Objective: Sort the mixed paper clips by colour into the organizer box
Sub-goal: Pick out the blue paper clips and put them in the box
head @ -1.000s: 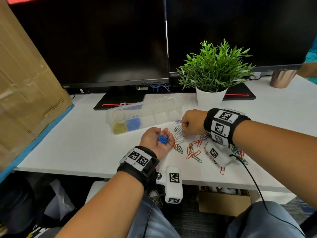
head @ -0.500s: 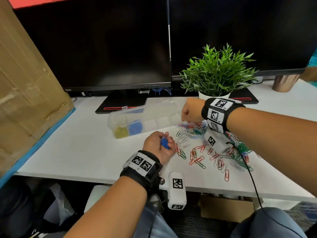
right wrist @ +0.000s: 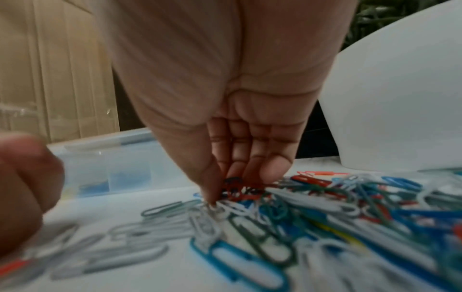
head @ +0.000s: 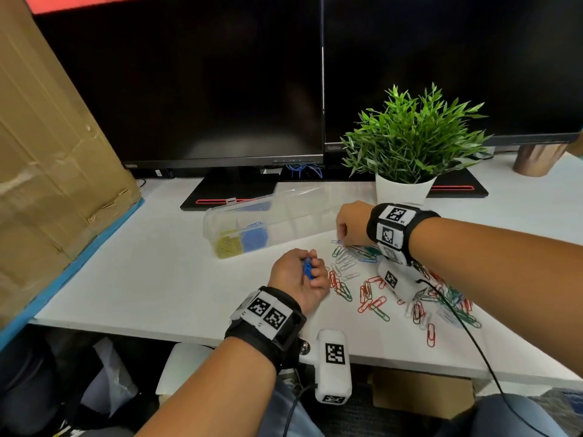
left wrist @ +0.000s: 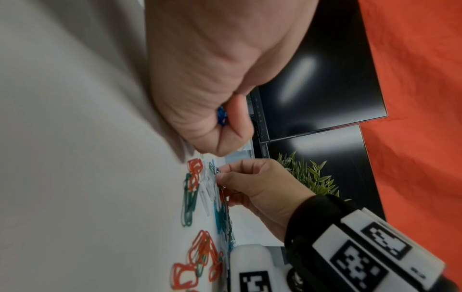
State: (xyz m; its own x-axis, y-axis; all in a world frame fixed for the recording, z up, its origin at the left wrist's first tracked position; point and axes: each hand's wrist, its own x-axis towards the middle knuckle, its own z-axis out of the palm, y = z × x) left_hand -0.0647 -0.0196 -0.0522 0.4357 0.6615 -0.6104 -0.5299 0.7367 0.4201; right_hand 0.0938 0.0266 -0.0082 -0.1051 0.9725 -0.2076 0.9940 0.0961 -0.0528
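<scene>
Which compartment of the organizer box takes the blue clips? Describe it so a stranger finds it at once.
Start at the left monitor's stand; the clear organizer box lies on the white desk just in front of it. Go to the box's left end: the end compartment holds yellow clips. The one next to it, with the blue clips, is yours; the compartments further right look empty.

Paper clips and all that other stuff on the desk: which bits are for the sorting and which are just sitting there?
For sorting: loose paper clips, organizer box, blue clips in the left hand, right hand.
Just sitting: potted plant, monitors, cardboard, copper cup.
</scene>
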